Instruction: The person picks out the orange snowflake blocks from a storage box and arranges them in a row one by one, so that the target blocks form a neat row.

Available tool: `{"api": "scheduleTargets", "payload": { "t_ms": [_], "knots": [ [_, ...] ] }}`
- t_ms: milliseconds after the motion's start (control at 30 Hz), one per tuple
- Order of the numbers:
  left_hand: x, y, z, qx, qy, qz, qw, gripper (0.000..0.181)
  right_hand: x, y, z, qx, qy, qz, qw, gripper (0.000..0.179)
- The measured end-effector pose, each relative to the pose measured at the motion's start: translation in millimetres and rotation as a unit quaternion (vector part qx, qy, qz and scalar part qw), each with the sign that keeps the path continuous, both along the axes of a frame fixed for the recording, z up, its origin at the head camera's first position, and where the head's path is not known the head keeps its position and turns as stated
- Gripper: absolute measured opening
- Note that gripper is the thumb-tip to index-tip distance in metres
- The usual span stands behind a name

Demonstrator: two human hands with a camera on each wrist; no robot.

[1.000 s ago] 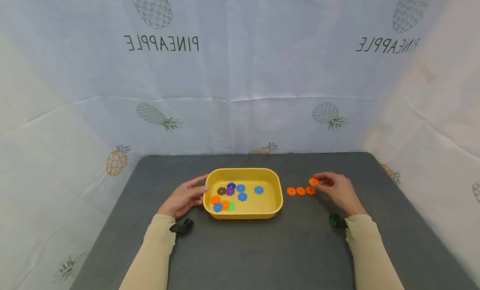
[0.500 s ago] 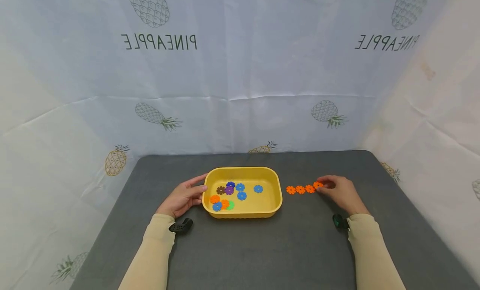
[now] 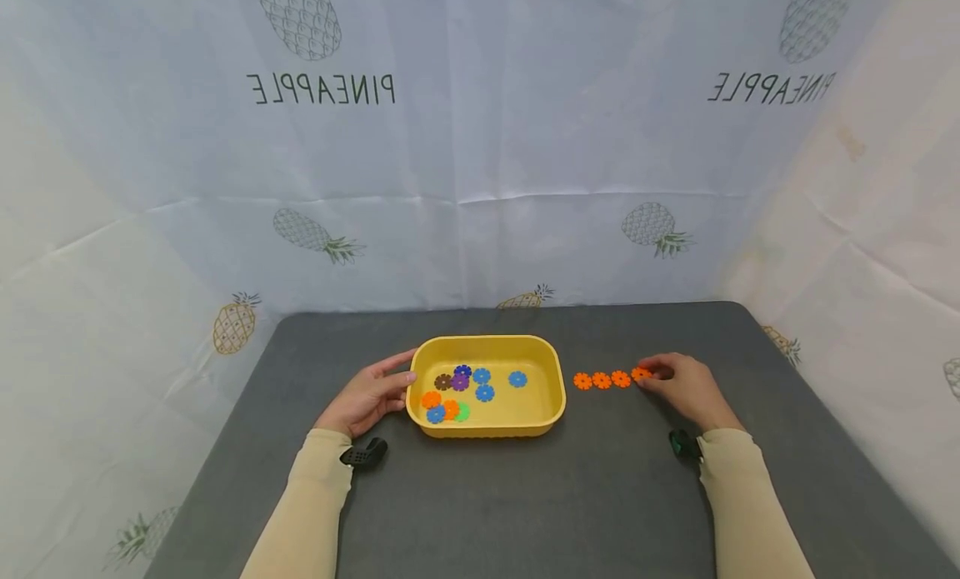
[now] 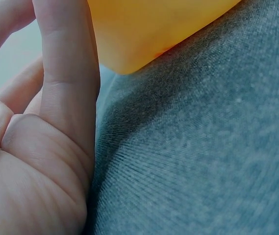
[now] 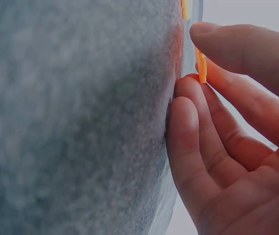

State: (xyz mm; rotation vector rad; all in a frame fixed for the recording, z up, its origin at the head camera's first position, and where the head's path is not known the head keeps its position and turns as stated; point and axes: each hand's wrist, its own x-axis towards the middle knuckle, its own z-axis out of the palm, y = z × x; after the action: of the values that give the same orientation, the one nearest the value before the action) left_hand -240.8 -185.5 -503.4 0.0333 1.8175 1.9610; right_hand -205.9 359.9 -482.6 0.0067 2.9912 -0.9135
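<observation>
A yellow plastic tray (image 3: 487,431) stands in the middle of the table. At its left end my left hand (image 3: 366,400) grips it, thumb on the rim and the other fingers along the outer wall. To the tray's right, three orange flower-shaped discs (image 3: 602,381) lie flat in a row. My right hand (image 3: 686,389) pinches a fourth orange disc (image 3: 641,374) at the row's right end, close over the table. In the right wrist view that disc (image 5: 202,68) shows edge-on between thumb and fingers, partly hidden by them.
Inside the tray lie several flower discs: blue ones (image 3: 517,379), a brown (image 3: 443,382), a purple (image 3: 460,382), a green (image 3: 462,411) and orange ones (image 3: 431,400). The dark grey table (image 3: 502,512) ends at a pineapple-print cloth (image 3: 562,246) behind and at the sides.
My right hand has brought the pinched orange disc down and to the right, from above the row to its right end. My left hand and the tray have stayed put.
</observation>
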Motion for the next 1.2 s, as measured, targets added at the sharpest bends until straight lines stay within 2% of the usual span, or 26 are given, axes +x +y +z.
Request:
{"api": "scheduleTargets", "payload": {
  "t_ms": [367,600,767,1000,1100,1200],
  "knots": [
    [2.2,-4.2,-1.1,0.0,0.004,-0.003,1.0,0.075,-3.5,-6.0,1.0,0.005,-0.009,0.005,0.9999,0.038],
    [2.5,-6.4,-2.7,0.013,-0.012,0.013,0.9998,0.073,-5.6,-8.0,1.7,0.002,-0.013,0.011,0.9999,0.04],
    [3.3,-8.7,-3.8,0.006,-0.013,0.016,0.9998,0.072,-6.1,-10.8,4.0,0.007,-0.018,0.017,0.9997,0.041],
    [0.1,-4.8,-2.3,0.005,-0.006,0.012,0.9999,0.071,-2.9,-24.1,22.4,-0.009,0.001,0.027,0.9996,0.044],
    [-1.6,-2.6,-1.4,0.002,-0.005,0.002,1.0,0.071,-3.4,-42.2,33.8,-0.013,0.012,0.041,0.999,0.045],
    [-2.5,-2.2,-0.5,0.002,-0.006,0.0,1.0,0.072,-12.2,-71.3,47.7,-0.017,0.014,0.069,0.9974,0.044]
  ]
}}
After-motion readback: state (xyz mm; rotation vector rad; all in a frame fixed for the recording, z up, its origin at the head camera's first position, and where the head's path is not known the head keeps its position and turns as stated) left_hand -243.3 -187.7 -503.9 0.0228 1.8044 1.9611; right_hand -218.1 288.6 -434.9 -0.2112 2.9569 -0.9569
